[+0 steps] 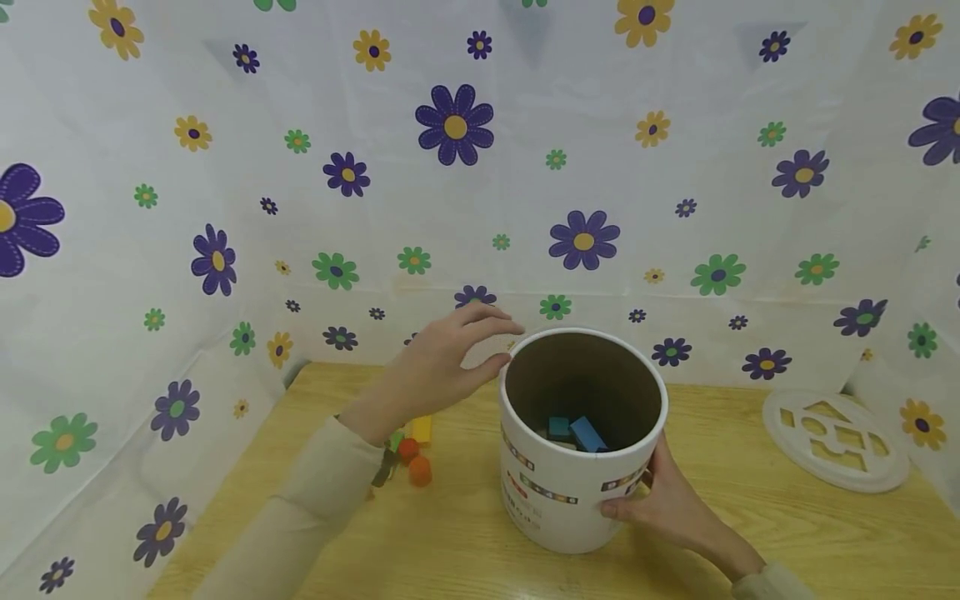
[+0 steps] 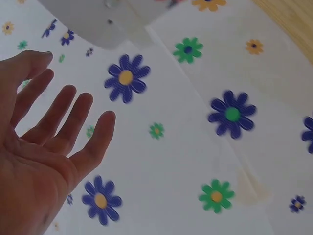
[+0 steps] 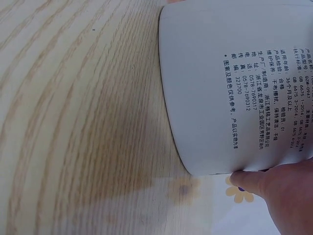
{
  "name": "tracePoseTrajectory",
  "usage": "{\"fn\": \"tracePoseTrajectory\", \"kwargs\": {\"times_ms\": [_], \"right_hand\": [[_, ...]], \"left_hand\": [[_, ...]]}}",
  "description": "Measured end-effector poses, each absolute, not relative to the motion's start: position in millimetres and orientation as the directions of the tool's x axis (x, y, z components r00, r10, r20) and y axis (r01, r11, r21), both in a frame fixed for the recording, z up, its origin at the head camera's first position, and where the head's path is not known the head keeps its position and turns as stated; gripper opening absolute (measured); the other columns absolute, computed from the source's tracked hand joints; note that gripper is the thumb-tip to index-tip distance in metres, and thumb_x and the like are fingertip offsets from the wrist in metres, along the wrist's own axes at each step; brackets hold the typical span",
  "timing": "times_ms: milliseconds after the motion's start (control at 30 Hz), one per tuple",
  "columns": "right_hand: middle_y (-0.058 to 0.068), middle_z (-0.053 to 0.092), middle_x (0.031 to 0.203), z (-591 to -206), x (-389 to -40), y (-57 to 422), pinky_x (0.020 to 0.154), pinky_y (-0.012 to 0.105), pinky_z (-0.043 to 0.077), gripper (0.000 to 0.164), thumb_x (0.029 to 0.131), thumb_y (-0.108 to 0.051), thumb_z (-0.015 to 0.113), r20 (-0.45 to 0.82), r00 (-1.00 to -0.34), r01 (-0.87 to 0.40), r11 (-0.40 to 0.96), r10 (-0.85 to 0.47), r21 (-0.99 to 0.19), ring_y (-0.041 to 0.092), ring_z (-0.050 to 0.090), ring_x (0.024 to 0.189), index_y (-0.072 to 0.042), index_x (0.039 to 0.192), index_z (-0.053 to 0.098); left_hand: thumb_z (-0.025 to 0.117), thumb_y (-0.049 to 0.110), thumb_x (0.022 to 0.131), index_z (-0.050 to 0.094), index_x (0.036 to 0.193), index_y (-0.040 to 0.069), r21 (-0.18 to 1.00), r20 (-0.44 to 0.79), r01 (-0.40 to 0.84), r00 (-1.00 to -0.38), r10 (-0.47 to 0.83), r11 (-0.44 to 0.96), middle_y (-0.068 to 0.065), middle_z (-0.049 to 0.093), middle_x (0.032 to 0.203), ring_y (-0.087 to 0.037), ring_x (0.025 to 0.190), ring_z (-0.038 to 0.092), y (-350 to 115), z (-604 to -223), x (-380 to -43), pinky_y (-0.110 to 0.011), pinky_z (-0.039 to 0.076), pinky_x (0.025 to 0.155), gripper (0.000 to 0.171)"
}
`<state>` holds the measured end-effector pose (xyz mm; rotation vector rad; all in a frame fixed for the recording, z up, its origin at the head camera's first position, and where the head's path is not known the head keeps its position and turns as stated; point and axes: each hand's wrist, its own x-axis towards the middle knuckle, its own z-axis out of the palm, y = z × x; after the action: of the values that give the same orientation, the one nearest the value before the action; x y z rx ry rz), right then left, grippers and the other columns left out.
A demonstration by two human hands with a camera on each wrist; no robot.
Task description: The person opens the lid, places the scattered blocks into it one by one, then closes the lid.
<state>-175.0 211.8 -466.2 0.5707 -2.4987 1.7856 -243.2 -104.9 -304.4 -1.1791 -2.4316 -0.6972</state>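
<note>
A white cylindrical bucket (image 1: 558,508) with printed labels stands upright on the table, its mouth uncovered. Inside, a blue block (image 1: 587,434) and a teal block (image 1: 558,427) lie at the bottom. My right hand (image 1: 675,504) grips the bucket's right side, thumb on the front and fingers partly hidden behind it. Small printed text shows on the bucket wall (image 3: 215,98) in the right wrist view. At the rim's left edge hovers my left hand (image 1: 453,354), fingers loosely bent and holding nothing. The left wrist view shows its bare palm (image 2: 36,171).
Left of the bucket, partly behind my left forearm, lie a yellow block (image 1: 422,429), a red block (image 1: 408,450), an orange block (image 1: 420,472) and green pieces. A white round lid with shaped cutouts (image 1: 870,461) rests at the right. Flower-patterned cloth (image 1: 510,192) surrounds the wooden table (image 1: 420,550).
</note>
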Motion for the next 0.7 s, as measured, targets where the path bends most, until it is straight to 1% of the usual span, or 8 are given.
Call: {"fn": "tracePoseTrajectory", "kwargs": {"times_ms": [100,233,267,367,467,500,567,700], "right_hand": [[0.022,0.031,0.156,-466,-174,212,0.106,0.078,0.038,0.119,0.076,-0.016,0.089,0.216,-0.934,-0.296,0.277,-0.286,-0.914,0.049,0.036,0.14,-0.021,0.162,0.007],[0.022,0.03,0.157,-465,-174,213,0.108,0.079,0.036,0.119,0.077,-0.015,0.089,0.203,-0.938,-0.283,0.281,-0.281,-0.917,0.049,0.035,0.141,-0.02,0.162,0.006],[0.022,0.03,0.157,-465,-174,213,0.107,0.079,0.036,0.119,0.077,-0.015,0.089,0.202,-0.938,-0.282,0.283,-0.281,-0.917,0.049,0.035,0.141,-0.02,0.162,0.006],[0.021,0.03,0.158,-467,-175,214,0.107,0.079,0.036,0.119,0.077,-0.016,0.089,0.198,-0.939,-0.279,0.286,-0.281,-0.917,0.049,0.035,0.141,-0.021,0.162,0.005],[0.021,0.03,0.158,-467,-176,214,0.107,0.079,0.037,0.119,0.077,-0.016,0.089,0.202,-0.937,-0.284,0.281,-0.286,-0.917,0.049,0.035,0.141,-0.022,0.162,0.006],[0.021,0.03,0.158,-468,-176,214,0.106,0.078,0.037,0.119,0.077,-0.016,0.089,0.203,-0.936,-0.285,0.28,-0.287,-0.917,0.049,0.035,0.141,-0.021,0.162,0.006],[0.022,0.03,0.158,-467,-176,214,0.106,0.078,0.038,0.119,0.077,-0.016,0.089,0.203,-0.936,-0.285,0.278,-0.289,-0.917,0.049,0.035,0.141,-0.02,0.162,0.006],[0.022,0.03,0.158,-467,-175,213,0.106,0.078,0.037,0.119,0.076,-0.014,0.089,0.199,-0.939,-0.279,0.284,-0.28,-0.917,0.048,0.035,0.141,-0.02,0.162,0.007]], "left_hand": [[0.074,0.016,0.095,0.07,0.127,0.014,0.305,0.456,0.747,-0.659,0.598,0.591,-0.004,0.068,0.129,-0.023,0.126,0.063,-125,-312,-243,-0.04,0.056,0.106,0.032],[0.07,0.022,0.098,0.07,0.128,0.017,0.342,0.309,0.645,-0.764,0.567,0.683,-0.002,0.067,0.132,-0.024,0.126,0.064,-149,-329,-242,-0.044,0.056,0.105,0.03],[0.068,0.025,0.099,0.069,0.129,0.018,0.339,0.265,0.62,-0.785,0.56,0.707,-0.001,0.067,0.133,-0.024,0.119,0.066,-155,-334,-242,-0.043,0.058,0.102,0.03],[0.068,0.028,0.099,0.068,0.131,0.022,0.322,0.136,0.554,-0.829,0.542,0.767,0.001,0.068,0.133,-0.021,0.111,0.067,-168,-353,-241,-0.042,0.059,0.098,0.032],[0.07,0.024,0.097,0.068,0.13,0.021,0.319,0.038,0.518,-0.844,0.535,0.794,0.0,0.069,0.128,-0.021,0.105,0.065,-179,-373,-238,-0.042,0.058,0.094,0.033],[0.071,0.02,0.096,0.069,0.129,0.02,0.342,0.005,0.5,-0.848,0.53,0.796,-0.001,0.069,0.127,-0.023,0.11,0.065,-181,-379,-236,-0.044,0.058,0.097,0.033],[0.07,0.014,0.096,0.069,0.128,0.017,0.374,-0.057,0.465,-0.852,0.521,0.802,-0.003,0.069,0.126,-0.023,0.109,0.064,-185,-390,-233,-0.046,0.056,0.098,0.032],[0.07,0.006,0.095,0.073,0.123,0.015,0.391,-0.137,0.44,-0.841,0.524,0.808,-0.004,0.07,0.119,-0.021,0.102,0.062,-187,-411,-228,-0.046,0.055,0.1,0.029]]}}
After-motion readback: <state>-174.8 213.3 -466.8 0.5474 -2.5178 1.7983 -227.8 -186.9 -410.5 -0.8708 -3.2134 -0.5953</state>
